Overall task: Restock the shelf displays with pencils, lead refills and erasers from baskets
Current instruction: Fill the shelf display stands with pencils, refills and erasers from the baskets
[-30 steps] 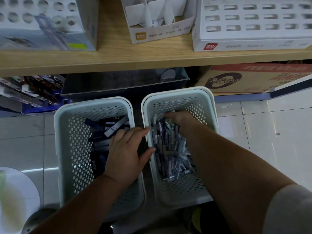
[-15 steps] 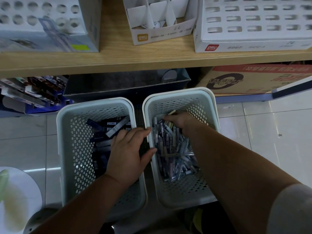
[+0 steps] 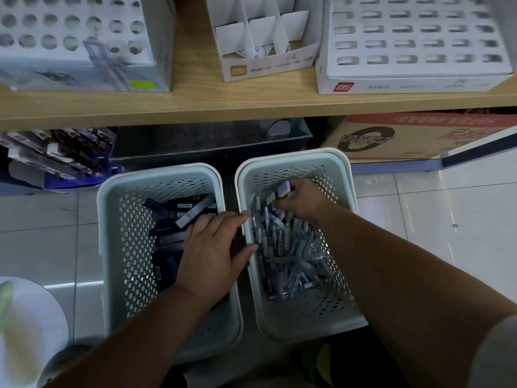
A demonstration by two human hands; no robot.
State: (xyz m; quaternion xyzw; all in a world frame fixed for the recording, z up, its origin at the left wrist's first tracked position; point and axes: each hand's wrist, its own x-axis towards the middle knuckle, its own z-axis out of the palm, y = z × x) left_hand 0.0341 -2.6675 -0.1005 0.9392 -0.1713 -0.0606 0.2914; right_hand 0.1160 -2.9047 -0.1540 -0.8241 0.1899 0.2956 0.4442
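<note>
Here the fingers of the right hand (image 3: 303, 203) curl round a small purple-and-yellow block (image 3: 283, 189), held just above the heap of pencils (image 3: 282, 247) at the far end of the right basket (image 3: 293, 156). The left hand (image 3: 209, 250) lies flat, fingers straight, over the left basket (image 3: 112, 233), thumb touching the right basket's rim, partly covering the lead refill cases (image 3: 193, 210). Above, the wooden shelf (image 3: 195, 105) carries a slotted display box (image 3: 414, 77).

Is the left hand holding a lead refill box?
No, the left hand lies flat over the rim of the left basket, fingers straight, holding nothing.
</note>
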